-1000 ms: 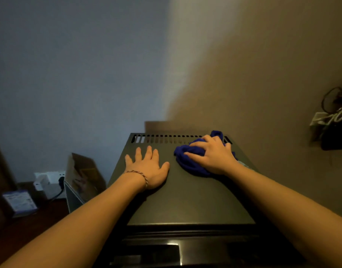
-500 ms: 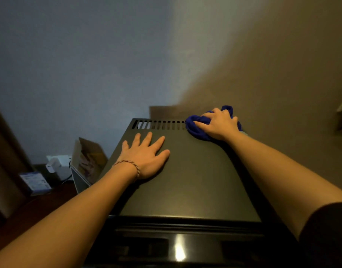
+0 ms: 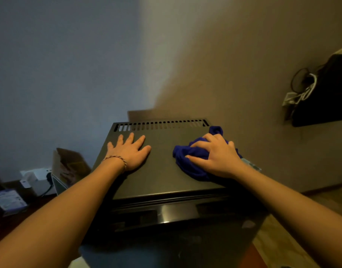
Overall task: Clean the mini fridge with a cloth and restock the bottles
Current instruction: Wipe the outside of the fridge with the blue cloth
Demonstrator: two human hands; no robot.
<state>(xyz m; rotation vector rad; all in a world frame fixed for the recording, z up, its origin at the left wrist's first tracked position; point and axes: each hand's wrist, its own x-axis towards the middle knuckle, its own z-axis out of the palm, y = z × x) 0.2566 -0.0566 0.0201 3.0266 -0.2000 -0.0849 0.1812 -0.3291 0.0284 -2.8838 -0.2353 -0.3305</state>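
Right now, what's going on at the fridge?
A person is wiping the top of the mini fridge. The right hand grips a bunched blue cloth and presses it on the right side of the top. The left hand lies flat on the left side, fingers spread, as if bracing. The door looks closed, and no bottles are in view.

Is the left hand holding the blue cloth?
No, the left hand lies flat and empty on the fridge top; the right hand holds the blue cloth.
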